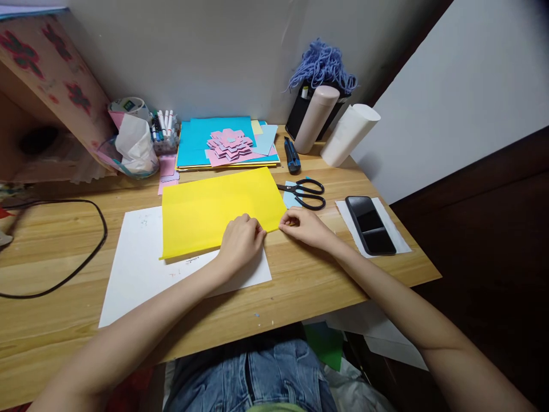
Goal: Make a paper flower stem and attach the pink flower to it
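Note:
A folded yellow paper sheet (214,209) lies on a white sheet (137,269) on the wooden desk (300,286). My left hand (241,240) rests curled on the yellow paper's near edge, fingers pressed down on it. My right hand (304,226) pinches the paper's near right corner. Both hands sit close together at that corner.
Black scissors (306,193) lie right of the paper on a small blue scrap. A black phone (369,224) rests on white paper at the right. Blue sheets with pink cut-outs (229,144), markers (165,129), a utility knife (292,157), rolls and yarn stand behind. A black cable (92,252) loops at left.

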Demonstrator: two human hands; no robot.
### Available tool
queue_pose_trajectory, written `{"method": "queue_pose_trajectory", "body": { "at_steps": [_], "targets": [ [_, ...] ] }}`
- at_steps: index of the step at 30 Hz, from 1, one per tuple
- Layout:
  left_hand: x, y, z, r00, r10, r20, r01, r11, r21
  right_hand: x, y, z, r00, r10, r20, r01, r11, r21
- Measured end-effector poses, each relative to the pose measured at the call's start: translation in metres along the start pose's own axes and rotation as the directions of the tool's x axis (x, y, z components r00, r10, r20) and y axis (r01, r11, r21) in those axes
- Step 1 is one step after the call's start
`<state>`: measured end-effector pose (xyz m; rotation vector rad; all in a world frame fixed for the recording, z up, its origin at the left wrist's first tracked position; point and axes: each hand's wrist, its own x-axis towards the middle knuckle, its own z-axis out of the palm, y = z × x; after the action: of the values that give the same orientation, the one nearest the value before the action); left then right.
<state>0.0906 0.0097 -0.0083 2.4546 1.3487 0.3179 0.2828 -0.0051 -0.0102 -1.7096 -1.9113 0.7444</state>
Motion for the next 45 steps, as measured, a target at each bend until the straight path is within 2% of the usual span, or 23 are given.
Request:
{"method": "queue_pose_trajectory", "body": {
  "at_steps": [3, 5, 8, 13, 20, 25, 28, 30, 32, 34, 35, 37, 41, 45],
  "targets": [
    [0.000, 0.000, -0.001, 1.000, -0.031, -0.006, 0.031, 0.999, -0.015, 0.002, 0.002, -0.003, 0.992, 0.127, 0.024, -0.127, 0.992, 0.009],
    [0.000, -0.001, -0.001, 0.999, -0.049, -0.007, 0.049, 0.999, -0.022, 0.003, 0.003, -0.007, 0.985, 0.166, 0.049, -0.167, 0.986, 0.008],
    [0.000, -0.002, -0.002, 0.997, -0.072, -0.007, 0.072, 0.997, -0.040, 0.005, 0.005, -0.011, 0.981, 0.187, 0.061, -0.188, 0.982, 0.006],
    [0.003, -0.003, -0.004, 0.991, -0.136, 0.017, 0.137, 0.988, -0.076, 0.007, 0.008, -0.013, 0.976, 0.217, 0.016, -0.218, 0.976, 0.027],
    [0.005, -0.005, -0.005, 0.982, -0.184, 0.043, 0.187, 0.976, -0.108, 0.013, 0.010, -0.019, 0.980, 0.191, 0.063, -0.185, 0.979, -0.085],
    [0.005, -0.005, -0.005, 0.981, -0.189, 0.046, 0.193, 0.976, -0.105, 0.017, 0.019, -0.027, 0.957, 0.257, 0.134, -0.251, 0.966, -0.064],
    [0.006, -0.005, -0.006, 0.980, -0.194, 0.048, 0.198, 0.975, -0.101, 0.015, 0.015, -0.033, 0.952, 0.288, 0.104, -0.278, 0.955, -0.101],
    [0.006, -0.004, -0.006, 0.977, -0.204, 0.057, 0.209, 0.973, -0.097, 0.014, 0.004, -0.034, 0.972, 0.223, 0.075, -0.217, 0.973, -0.084],
    [0.005, -0.004, -0.006, 0.975, -0.213, 0.066, 0.218, 0.971, -0.097, 0.013, -0.011, -0.031, 0.992, 0.061, 0.107, -0.054, 0.996, -0.067],
    [0.005, -0.004, -0.006, 0.974, -0.218, 0.067, 0.224, 0.969, -0.103, 0.014, -0.027, -0.025, 0.970, -0.113, 0.214, 0.131, 0.989, -0.068],
    [0.005, -0.004, -0.007, 0.973, -0.220, 0.064, 0.226, 0.968, -0.105, 0.016, -0.034, -0.021, 0.953, -0.161, 0.258, 0.183, 0.981, -0.065],
    [0.004, -0.004, -0.007, 0.974, -0.220, 0.052, 0.225, 0.969, -0.105, 0.020, -0.042, -0.014, 0.927, -0.166, 0.337, 0.198, 0.978, -0.063],
    [-0.002, -0.007, -0.006, 0.987, -0.160, 0.009, 0.160, 0.981, -0.109, 0.026, -0.041, -0.006, 0.895, -0.083, 0.439, 0.084, 0.996, 0.017],
    [-0.015, -0.017, -0.007, 1.000, -0.008, -0.019, 0.006, 0.993, -0.114, 0.025, -0.032, -0.003, 0.893, -0.115, 0.435, 0.082, 0.992, 0.094]
  ]
}}
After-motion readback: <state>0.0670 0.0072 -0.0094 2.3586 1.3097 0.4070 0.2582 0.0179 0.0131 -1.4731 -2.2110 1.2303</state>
